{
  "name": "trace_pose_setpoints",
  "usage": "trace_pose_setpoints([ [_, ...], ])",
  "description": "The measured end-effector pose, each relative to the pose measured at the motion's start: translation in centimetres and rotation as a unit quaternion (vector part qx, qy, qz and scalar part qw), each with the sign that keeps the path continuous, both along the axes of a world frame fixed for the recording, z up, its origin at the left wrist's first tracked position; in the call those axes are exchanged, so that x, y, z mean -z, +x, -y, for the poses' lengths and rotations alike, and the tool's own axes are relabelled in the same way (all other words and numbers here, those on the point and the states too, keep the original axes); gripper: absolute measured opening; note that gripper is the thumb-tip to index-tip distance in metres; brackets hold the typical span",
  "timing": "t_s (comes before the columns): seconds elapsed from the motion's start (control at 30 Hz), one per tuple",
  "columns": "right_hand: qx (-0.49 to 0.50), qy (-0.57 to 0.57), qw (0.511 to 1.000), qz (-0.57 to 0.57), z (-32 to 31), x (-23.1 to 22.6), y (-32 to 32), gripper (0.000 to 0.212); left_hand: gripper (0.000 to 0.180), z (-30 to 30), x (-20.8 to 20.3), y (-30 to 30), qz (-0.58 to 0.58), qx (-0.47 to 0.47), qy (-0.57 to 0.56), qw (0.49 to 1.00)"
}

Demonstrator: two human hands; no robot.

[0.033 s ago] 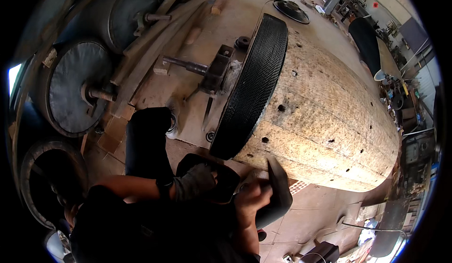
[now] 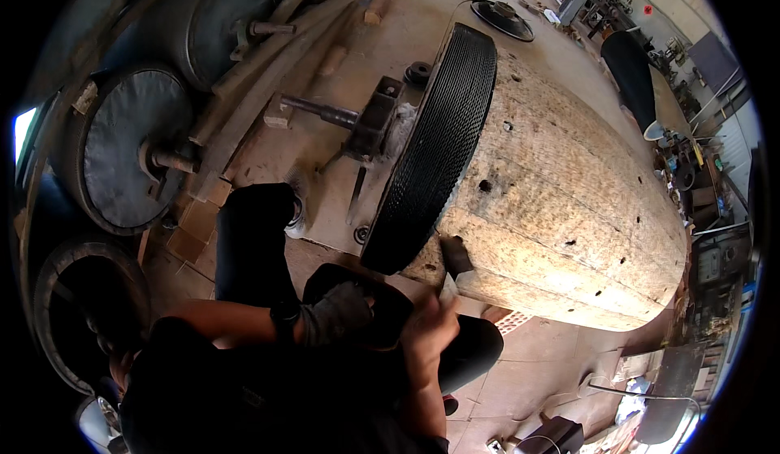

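Two hands on the go beside the big wooden drum (image 2: 561, 210). Going left to right: left of the drum, round covered rollers (image 2: 122, 149) with stub shafts, then long wooden beams (image 2: 268, 64). Nearer the drum, a steel shaft and bearing block (image 2: 370, 117) bolted down on the floor. Left hand (image 2: 337, 316), gloved, curled loosely near the knee below the drum's black ribbed band (image 2: 435, 149); can't tell if gripping anything. Right hand (image 2: 431, 332) clenched round the handle of a hammer (image 2: 455, 263), head right up against the drum's lower edge beside the band. Could easily glance off that curved wood and clip the left hand, being so close. Right of the drum, cluttered workbenches (image 2: 691, 178). Legs folded tight under the drum, so not much room to swing.
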State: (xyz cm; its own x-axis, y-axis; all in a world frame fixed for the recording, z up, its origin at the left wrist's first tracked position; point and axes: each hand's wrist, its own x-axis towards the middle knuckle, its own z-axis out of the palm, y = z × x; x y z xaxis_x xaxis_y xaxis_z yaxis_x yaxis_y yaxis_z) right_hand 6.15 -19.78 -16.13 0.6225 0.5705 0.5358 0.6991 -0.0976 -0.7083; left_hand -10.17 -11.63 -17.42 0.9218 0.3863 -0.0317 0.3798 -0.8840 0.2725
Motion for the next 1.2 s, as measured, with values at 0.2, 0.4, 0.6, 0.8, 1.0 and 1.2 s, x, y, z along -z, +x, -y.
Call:
trace_pose_setpoints([
  [0.2, -0.049, 0.136, 0.977, -0.157, 1.9, 0.8, -1.4, 0.031, 0.02, 0.2, 1.4, 0.8, -0.059, 0.028, -0.042, 0.997],
  [0.4, -0.009, -0.068, 0.992, -0.106, 0.2, -0.9, -0.9, 0.027, 0.022, 0.5, 2.8, 0.5, 0.109, 0.006, -0.066, 0.992],
  [0.6, 0.008, 0.102, 0.994, 0.046, 0.4, 1.9, -0.4, 0.038, 0.023, -0.2, 1.4, -0.3, 0.058, 0.078, -0.032, 0.995],
  [0.8, -0.02, 0.036, 0.981, -0.188, 1.4, -1.0, -1.8, 0.033, 0.02, -2.4, -6.4, -0.2, 0.17, 0.08, -0.047, 0.981],
  [1.0, 0.021, -0.127, 0.989, 0.066, 0.1, -2.0, 0.0, 0.017, 0.02, -9.4, -12.3, 5.7, 0.451, 0.053, 0.142, 0.88],
  [1.2, -0.017, 0.134, 0.99, -0.042, 1.8, -3.7, -2.1, 0.033, 0.023, -15.2, -15.2, 11.0, 0.468, 0.062, 0.245, 0.847],
])
